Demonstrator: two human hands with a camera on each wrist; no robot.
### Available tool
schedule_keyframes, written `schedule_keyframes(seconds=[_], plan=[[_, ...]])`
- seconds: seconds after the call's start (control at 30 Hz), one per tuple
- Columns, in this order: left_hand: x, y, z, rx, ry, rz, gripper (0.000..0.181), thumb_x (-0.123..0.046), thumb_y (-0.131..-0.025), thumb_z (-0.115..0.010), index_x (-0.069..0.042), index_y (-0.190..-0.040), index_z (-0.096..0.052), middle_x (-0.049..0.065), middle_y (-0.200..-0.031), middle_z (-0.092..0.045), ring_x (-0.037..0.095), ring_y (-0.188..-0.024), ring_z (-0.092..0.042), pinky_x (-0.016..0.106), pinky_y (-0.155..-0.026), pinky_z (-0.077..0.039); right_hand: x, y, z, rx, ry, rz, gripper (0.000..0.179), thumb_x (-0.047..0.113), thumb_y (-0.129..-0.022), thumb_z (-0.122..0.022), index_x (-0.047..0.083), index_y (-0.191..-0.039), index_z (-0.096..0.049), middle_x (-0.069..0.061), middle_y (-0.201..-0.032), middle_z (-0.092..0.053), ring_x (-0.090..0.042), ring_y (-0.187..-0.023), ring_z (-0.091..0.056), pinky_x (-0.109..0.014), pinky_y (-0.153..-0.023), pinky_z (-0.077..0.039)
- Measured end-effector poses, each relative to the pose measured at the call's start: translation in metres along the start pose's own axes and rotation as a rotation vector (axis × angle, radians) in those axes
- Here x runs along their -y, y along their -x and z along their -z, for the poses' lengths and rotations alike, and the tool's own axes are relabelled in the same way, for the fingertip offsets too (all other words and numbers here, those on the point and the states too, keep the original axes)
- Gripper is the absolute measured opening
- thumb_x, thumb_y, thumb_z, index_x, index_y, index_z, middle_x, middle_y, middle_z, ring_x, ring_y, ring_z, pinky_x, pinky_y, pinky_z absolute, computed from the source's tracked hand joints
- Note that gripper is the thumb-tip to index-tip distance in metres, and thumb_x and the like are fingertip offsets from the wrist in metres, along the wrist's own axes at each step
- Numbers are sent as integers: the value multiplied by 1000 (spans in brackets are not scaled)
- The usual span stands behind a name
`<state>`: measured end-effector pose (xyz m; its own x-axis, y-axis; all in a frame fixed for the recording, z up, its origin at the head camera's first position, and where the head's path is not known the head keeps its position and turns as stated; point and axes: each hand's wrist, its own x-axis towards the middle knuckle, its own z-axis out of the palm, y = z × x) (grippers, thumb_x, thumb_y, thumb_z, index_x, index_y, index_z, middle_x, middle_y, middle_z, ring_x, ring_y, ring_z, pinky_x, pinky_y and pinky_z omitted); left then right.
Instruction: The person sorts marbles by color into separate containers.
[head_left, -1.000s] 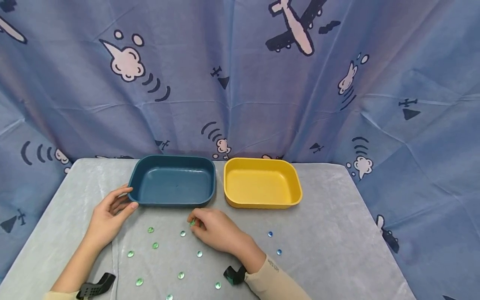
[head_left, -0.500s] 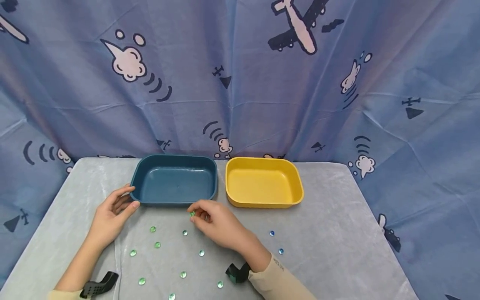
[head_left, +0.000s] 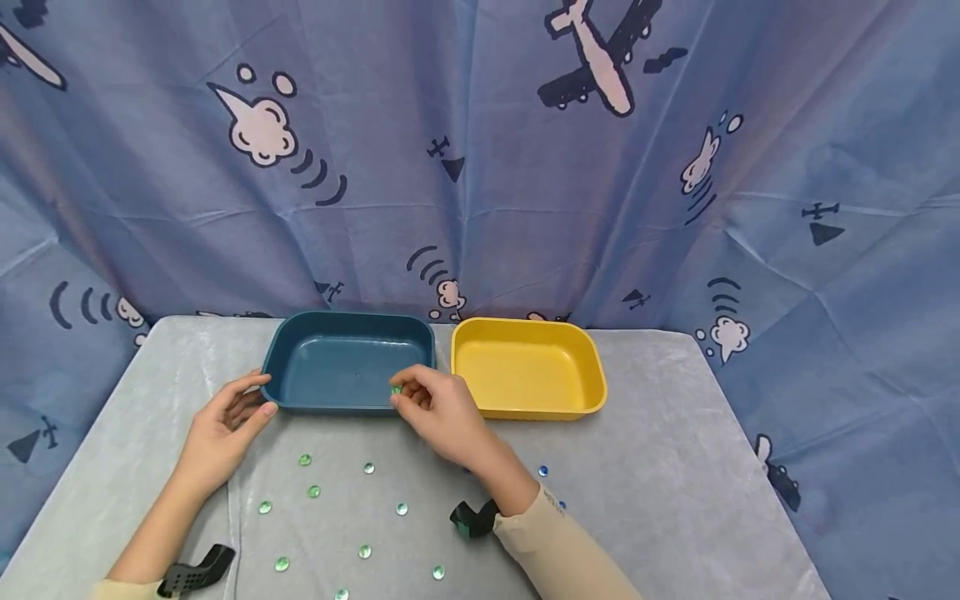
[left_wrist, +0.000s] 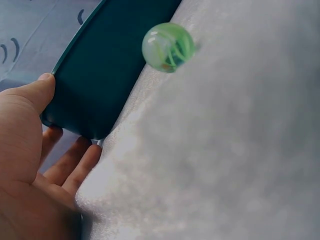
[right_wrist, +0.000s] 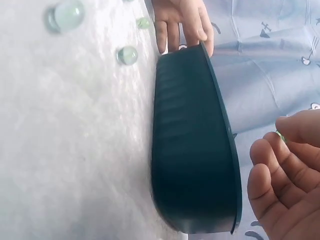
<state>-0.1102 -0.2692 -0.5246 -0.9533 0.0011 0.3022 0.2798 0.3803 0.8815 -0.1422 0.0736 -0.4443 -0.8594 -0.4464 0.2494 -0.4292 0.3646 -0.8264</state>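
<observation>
My right hand (head_left: 444, 419) pinches a small green marble (head_left: 397, 390) between thumb and fingertips, above the front right part of the dark teal plastic tub (head_left: 322, 367). In the right wrist view only a sliver of this marble shows between the fingertips. My left hand (head_left: 217, 435) holds the tub's front left corner, thumb on the rim and the other fingers against the side, as the left wrist view shows. Several green glass marbles (head_left: 313, 492) lie scattered on the grey cloth before the tub. One swirled green marble (left_wrist: 168, 47) appears large in the left wrist view.
Right of the teal tub stands a yellow tub (head_left: 528, 371). A blue marble (head_left: 543, 471) lies on the grey tablecloth (head_left: 660, 500), and another is partly covered by the right sleeve. Behind the table hangs a blue patterned curtain (head_left: 510, 167).
My right hand has risen from the cloth before the teal tub, carrying the green marble up and over its front rim. My left hand has stayed at the tub's corner.
</observation>
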Motion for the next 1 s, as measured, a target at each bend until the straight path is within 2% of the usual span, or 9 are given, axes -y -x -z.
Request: schedule_keyframes(seconds=[0.2, 0.37, 0.63, 0.87, 1.0], plan=[[0, -1, 0, -13, 13, 4, 45, 3, -104, -73, 2, -147, -62, 32, -159, -48, -8, -124, -59, 8, -93, -54, -8, -11, 0, -26, -6, -60, 14, 13, -106, -76, 9, -118, -77, 5, -92, -69, -12, -77, -62, -25, -69, -58], [-1, 0, -1, -22, 17, 13, 45, 2, -102, -75, 2, -146, -64, 30, -159, -50, -8, -123, -60, 10, -92, -56, -12, -16, 1, -35, -24, -108, 13, 14, -105, -77, 12, -118, -77, 5, -92, -69, -14, -77, -62, -26, -67, -56], [-2, 3, -1, -19, 15, 27, 44, 1, -102, -76, 1, -145, -65, 30, -159, -50, -10, -124, -58, 9, -94, -54, -17, -19, 0, -39, -50, -117, 13, 14, -104, -78, 11, -117, -77, 4, -91, -69, -15, -76, -61, -25, -65, -53], [0, 2, -1, -20, 8, 24, 45, 0, -102, -77, 1, -146, -65, 30, -159, -50, -11, -124, -58, 8, -94, -54, -16, -20, -1, -40, -53, -142, 21, 14, -104, -78, 1, -121, -76, 2, -90, -69, -16, -76, -59, -23, -65, -51], [2, 2, -1, -20, 1, 15, 46, 0, -102, -77, 1, -146, -65, 30, -159, -50, -12, -124, -57, 7, -94, -52, -16, -20, -2, -41, -47, -147, 22, 14, -104, -78, 2, -123, -76, 2, -90, -69, -16, -76, -59, -23, -65, -51]])
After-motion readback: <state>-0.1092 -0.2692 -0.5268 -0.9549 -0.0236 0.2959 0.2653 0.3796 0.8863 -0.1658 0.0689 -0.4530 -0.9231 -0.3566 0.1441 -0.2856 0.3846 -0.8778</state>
